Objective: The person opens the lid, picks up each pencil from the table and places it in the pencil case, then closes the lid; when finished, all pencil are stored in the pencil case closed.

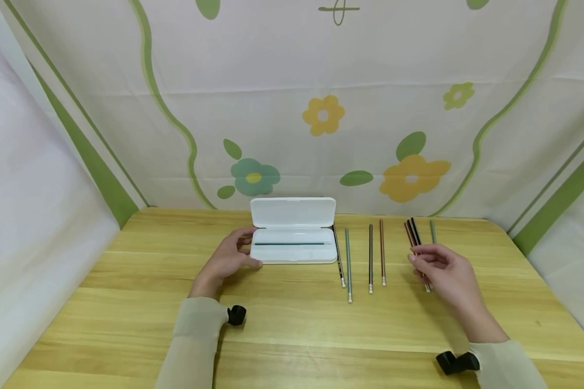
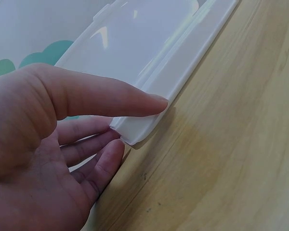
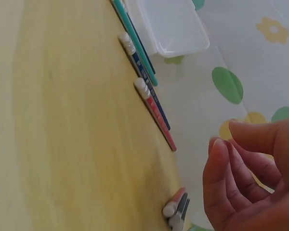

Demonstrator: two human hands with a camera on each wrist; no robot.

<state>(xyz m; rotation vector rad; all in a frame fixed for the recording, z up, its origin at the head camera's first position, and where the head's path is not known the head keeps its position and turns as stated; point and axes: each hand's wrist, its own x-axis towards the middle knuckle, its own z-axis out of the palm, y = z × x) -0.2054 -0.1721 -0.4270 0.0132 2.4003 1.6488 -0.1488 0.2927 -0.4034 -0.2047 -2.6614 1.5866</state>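
Note:
My left hand [image 1: 226,259] holds the left end of an open white pencil case [image 1: 292,255]. In the left wrist view the thumb [image 2: 149,103] lies on its front rim, with the other fingers bent against its end. One dark green pencil [image 1: 289,243] lies lengthwise inside the case. Over at the right, my right hand [image 1: 443,270] hovers above a bunch of red and black pencils [image 1: 411,232] and partly covers them. Its fingers are loosely bent, thumb tip close to the index finger, and nothing shows between them in the right wrist view.
Beside the case lie a black pencil [image 1: 340,265], a light green pencil [image 1: 348,265], another black pencil [image 1: 370,259] and a red pencil [image 1: 382,253]. A green pencil [image 1: 433,231] lies beyond the right hand. Flowered cloth [image 1: 282,129] hangs behind the wooden table [image 1: 297,335].

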